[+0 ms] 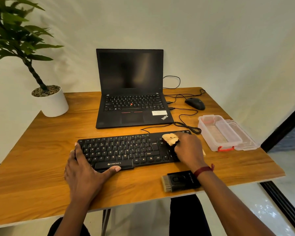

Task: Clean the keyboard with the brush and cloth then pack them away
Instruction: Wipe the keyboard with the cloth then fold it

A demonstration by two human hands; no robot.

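Right now the keyboard (126, 150) sits long axis left-right on the surface (41, 150). Your left hand (82, 174), fingers spread, pins its left end. Your right hand (189, 149) bunches the cloth (170, 138) in curled fingers over the right-side keys, hiding them. Nearer you, the brush (179, 180) points its bristles left.

Crumpled cloth (170, 139) on keyboard (123, 149) — brush (179, 181) near

Two bare forearms reach forward from the lower edge. The left hand (83, 172) lies flat on the left end of the keyboard (123, 148), fingers straight and thumb stretched along its front edge. The right hand (188, 149), knuckles up, grips a bunched cream cloth (170, 138) at the keyboard's right end. A dark red thread band (203, 170) circles the right wrist.
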